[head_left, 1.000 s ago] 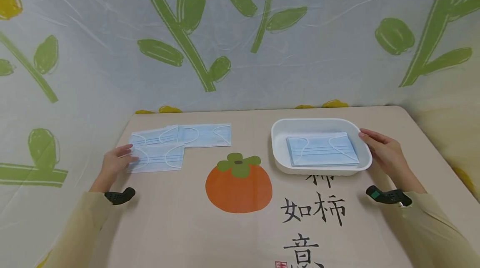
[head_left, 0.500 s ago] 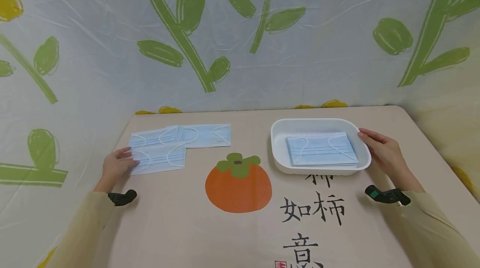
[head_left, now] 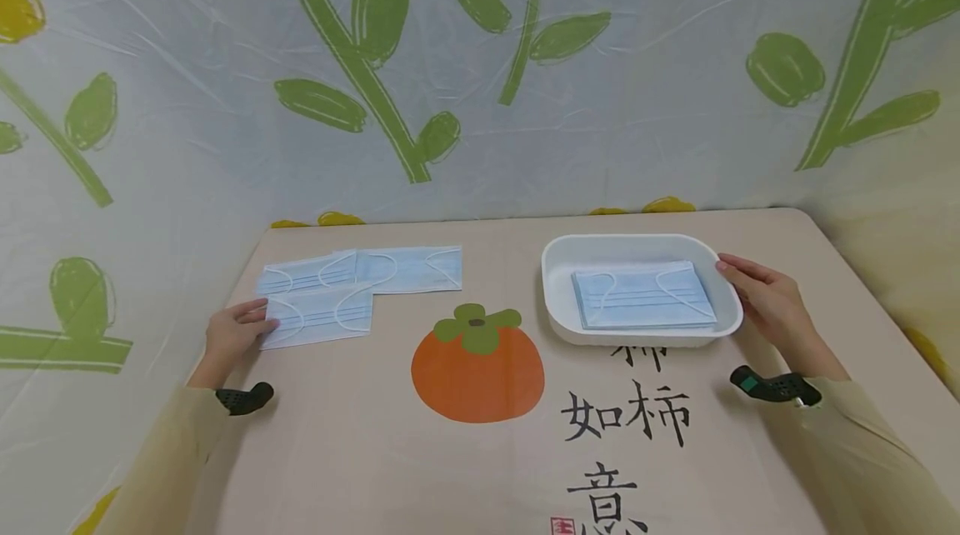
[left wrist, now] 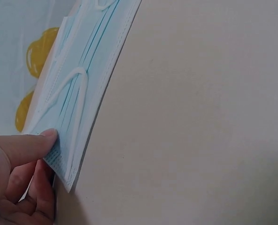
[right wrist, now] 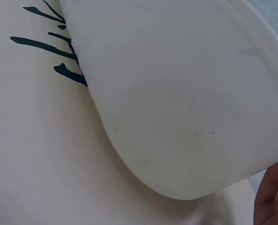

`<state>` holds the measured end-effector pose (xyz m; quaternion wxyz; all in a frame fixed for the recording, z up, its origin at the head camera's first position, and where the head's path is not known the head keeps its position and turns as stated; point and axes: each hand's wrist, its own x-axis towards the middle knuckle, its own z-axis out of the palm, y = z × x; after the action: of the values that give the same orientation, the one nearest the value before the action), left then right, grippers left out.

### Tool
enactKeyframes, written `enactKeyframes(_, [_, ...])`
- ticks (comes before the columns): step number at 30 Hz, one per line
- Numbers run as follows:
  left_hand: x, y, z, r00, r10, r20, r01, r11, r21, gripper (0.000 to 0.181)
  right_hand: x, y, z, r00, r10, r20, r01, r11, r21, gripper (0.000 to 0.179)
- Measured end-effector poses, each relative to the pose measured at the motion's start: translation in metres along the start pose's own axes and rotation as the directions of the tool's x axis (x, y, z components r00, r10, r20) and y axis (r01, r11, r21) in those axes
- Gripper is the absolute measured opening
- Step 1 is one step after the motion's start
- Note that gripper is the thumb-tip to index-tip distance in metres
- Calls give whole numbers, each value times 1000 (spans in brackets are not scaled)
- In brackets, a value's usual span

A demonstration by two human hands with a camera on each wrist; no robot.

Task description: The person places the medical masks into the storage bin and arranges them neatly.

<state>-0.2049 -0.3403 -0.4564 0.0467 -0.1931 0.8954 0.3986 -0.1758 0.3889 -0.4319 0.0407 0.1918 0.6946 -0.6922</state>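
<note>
My left hand (head_left: pixel 234 333) pinches the left end of a blue face mask (head_left: pixel 322 320); in the left wrist view the thumb (left wrist: pixel 47 138) lies on top and the other fingers are beneath. Just behind it on the table lie a second mask (head_left: pixel 303 272) and a third mask (head_left: pixel 412 268), overlapping at their ends. On the right, my right hand (head_left: pixel 772 306) grips the right rim of a white plastic basin (head_left: pixel 555 302). A small stack of masks (head_left: pixel 645 297) lies inside the basin. The right wrist view shows the basin's outer wall (right wrist: pixel 176 108), with only part of the fingers visible.
The beige table (head_left: pixel 375 452) carries a printed orange persimmon (head_left: pixel 477 372) between the masks and the basin, and black characters (head_left: pixel 626 418) in front of the basin. A flower-patterned sheet (head_left: pixel 570 143) hangs behind and beside the table.
My left hand and the front mask have shifted slightly to the right and toward me, and the mask has turned a little. The right hand and the basin have stayed put.
</note>
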Motion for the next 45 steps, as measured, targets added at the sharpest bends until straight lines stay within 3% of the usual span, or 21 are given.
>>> enactKeyframes(8, [-5,-2,-4,1000,6,19,-7,999,50,56,-2,-1,-1,1000,-19,10,19,1000,2,36])
enactKeyframes(14, [-12,2,-3,998,-26,58,23,999,49,63,-2,0,0,999,-31,20,31,999,23,24])
enactKeyframes(17, [-17,7,0,998,-37,55,36,999,23,65,-2,0,-1,1000,-25,15,25,1000,11,31])
enactKeyframes(19, [-20,10,2,998,-30,52,29,1000,5,65,-2,0,-2,1000,-16,9,16,1000,-13,46])
enactKeyframes(23, [-21,13,3,999,19,38,-19,1000,-24,71,0,-1,0,1000,4,-3,-4,998,-58,76])
enactKeyframes(25, [-21,16,4,999,34,19,-34,999,-29,73,1,-1,1,1000,15,-15,-16,998,-65,83])
enactKeyframes(32, [-35,36,3,994,114,7,-113,992,-49,61,0,0,1,1000,10,-13,-11,998,-63,81])
enactKeyframes(45, [-61,65,6,987,154,-36,-157,983,-97,50,2,1,1,999,18,-32,-19,999,-34,82])
